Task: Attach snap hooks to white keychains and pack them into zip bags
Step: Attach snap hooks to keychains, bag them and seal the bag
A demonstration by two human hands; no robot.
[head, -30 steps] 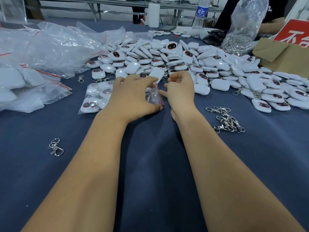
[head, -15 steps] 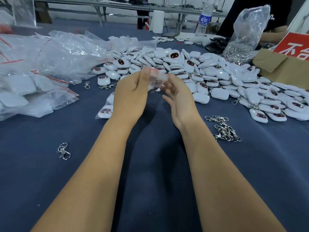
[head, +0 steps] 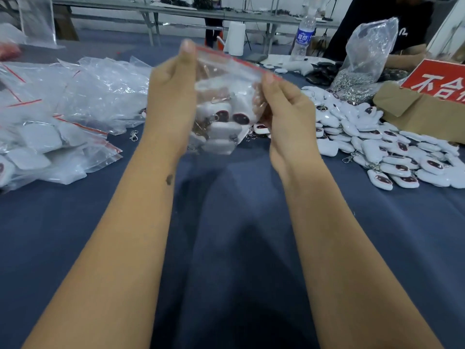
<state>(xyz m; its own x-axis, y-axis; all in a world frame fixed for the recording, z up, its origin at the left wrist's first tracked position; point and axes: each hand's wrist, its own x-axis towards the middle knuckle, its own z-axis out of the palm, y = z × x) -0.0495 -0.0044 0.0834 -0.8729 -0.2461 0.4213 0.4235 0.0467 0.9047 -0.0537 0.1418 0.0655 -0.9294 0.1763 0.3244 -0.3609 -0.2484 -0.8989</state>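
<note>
White keychains are sagging in a clear red-striped zip bag; left hand and right hand are pinching its top corners. Press evenly along the strip between them.

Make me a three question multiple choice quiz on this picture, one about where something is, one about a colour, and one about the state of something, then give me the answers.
1. Where is the loose pile of white keychains?
A. on the table to the person's right
B. on the floor
C. inside the cardboard box

2. What colour is the strip along the top of the held zip bag?
A. green
B. red
C. black

3. How is the zip bag being handled?
A. lying flat on the table
B. held up off the table by both hands
C. hanging from one hand

Answers: 1 A, the pile lies on the blue tabletop right of the arms. 2 B, a red strip runs along its top edge. 3 B, the left hand and right hand each grip one side of its top.
</note>
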